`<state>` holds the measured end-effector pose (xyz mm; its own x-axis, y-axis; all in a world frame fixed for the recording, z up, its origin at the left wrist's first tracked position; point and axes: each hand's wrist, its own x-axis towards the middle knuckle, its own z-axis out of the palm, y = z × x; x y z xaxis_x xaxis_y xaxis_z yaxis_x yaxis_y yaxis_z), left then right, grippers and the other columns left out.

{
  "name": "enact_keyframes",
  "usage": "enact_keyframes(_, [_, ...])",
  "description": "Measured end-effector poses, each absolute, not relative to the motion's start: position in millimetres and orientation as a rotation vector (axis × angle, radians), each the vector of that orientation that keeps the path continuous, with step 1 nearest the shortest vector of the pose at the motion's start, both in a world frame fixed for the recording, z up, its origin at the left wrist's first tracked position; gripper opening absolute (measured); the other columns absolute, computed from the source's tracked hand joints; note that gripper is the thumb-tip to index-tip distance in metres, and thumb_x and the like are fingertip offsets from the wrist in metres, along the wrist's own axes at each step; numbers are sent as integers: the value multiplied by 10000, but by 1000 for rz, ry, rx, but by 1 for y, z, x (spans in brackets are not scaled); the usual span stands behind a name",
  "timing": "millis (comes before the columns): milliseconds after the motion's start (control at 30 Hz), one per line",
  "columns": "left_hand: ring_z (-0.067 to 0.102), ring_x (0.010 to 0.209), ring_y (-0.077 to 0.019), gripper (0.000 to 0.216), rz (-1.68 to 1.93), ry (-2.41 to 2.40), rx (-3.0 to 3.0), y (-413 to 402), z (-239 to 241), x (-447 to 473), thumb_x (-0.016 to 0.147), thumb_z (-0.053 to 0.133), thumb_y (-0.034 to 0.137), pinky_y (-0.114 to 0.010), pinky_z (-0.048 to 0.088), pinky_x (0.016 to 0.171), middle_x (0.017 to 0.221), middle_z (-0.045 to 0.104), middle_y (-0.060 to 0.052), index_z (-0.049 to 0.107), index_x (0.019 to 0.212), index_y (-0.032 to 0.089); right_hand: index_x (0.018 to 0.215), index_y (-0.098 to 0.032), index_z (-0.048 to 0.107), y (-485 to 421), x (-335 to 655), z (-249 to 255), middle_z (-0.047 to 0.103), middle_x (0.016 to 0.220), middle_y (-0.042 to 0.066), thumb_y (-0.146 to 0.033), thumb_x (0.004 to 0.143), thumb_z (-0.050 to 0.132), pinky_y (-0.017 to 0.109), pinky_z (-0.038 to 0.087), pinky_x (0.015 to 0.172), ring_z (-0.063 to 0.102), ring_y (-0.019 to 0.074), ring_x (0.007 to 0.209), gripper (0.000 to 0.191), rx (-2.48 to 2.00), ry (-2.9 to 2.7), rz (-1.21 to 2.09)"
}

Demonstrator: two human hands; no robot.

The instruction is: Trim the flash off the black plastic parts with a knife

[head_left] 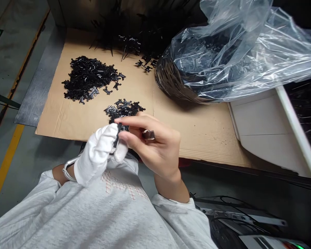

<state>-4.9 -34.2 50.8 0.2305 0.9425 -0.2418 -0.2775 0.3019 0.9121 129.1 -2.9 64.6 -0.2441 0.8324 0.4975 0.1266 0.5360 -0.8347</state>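
My left hand (98, 148), in a white glove, is closed on a small black plastic part (117, 135) held upright above the table's front edge. My bare right hand (155, 145) meets it from the other side, with the thumb and index fingertip on the part. A small dark object with a shiny end (148, 135) sits in the curled fingers of that hand; its kind is unclear. Just beyond the hands lies a small pile of black plastic parts (125, 107), partly hidden by my fingers. A larger pile of similar parts (89, 77) is farther left.
Brown cardboard (197, 128) covers the table. Black parts on thin sprues (129, 45) lie at the shadowed back. A clear plastic bag (217, 65) of dark content bulges at the right, beside a white bin (266, 121). Equipment with cables (238, 214) stands below right.
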Motion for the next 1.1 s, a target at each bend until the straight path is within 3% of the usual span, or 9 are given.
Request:
enact_keyframes(100, [407,483,-96,541,1096,952,832,-36,53,-6,974,355,515,-282,352,535,464,415,12,442,555,185,934,-173,732,-2,128,66,667,724,-6,-214,841,706,249,459,575,549,93,615,105,-846,-1692,802])
enact_keyframes(267, [399,500,-111,505,1093,914,870,-31,58,-6,991,351,437,-303,345,571,472,391,20,393,548,198,930,-191,739,-1,134,63,637,670,-6,-234,924,576,248,403,509,479,85,540,169,-975,-1626,776])
enact_keyframes(367, [364,464,-106,504,1047,818,820,-27,61,-7,982,372,431,-291,338,533,439,321,30,324,540,195,897,-189,729,0,136,62,654,689,-5,-240,903,611,238,405,501,499,84,549,129,-957,-1607,822])
enact_keyframes(500, [332,432,-89,495,948,576,607,-22,65,-8,952,443,381,-257,288,478,406,243,41,247,541,185,830,-173,699,3,135,60,637,687,-12,-234,882,638,215,415,505,510,75,561,100,-930,-1575,887])
enact_keyframes(633, [289,367,-76,483,891,550,503,-20,64,-5,862,546,399,-253,250,419,404,221,62,223,564,196,893,-169,681,5,134,56,633,734,-9,-301,889,635,204,425,532,524,71,593,139,-905,-1606,1095])
enact_keyframes(767, [409,426,-114,450,842,799,842,-19,56,-10,883,464,521,-290,376,458,466,365,31,339,577,217,766,-161,627,7,136,57,597,667,-32,-361,868,661,190,395,502,486,55,539,227,-884,-1554,1225])
enact_keyframes(900, [589,708,-139,315,899,1000,1076,-13,49,-26,884,558,460,-274,477,690,726,625,-28,607,756,177,736,-156,584,7,141,64,521,604,-56,-407,879,638,198,318,456,378,41,475,294,-925,-1588,1285])
enact_keyframes(967, [579,707,-117,293,935,1026,1160,-10,48,-31,903,538,443,-244,471,685,763,637,-13,635,831,176,745,-153,578,6,143,66,522,629,-50,-400,884,637,203,308,472,382,47,512,289,-977,-1650,1271])
enact_keyframes(1100, [425,519,-50,209,890,1039,1190,-9,55,-29,869,606,305,-187,394,533,627,542,39,577,714,167,794,-166,562,4,145,62,509,677,-36,-449,916,578,216,328,514,411,68,574,308,-964,-1698,1264])
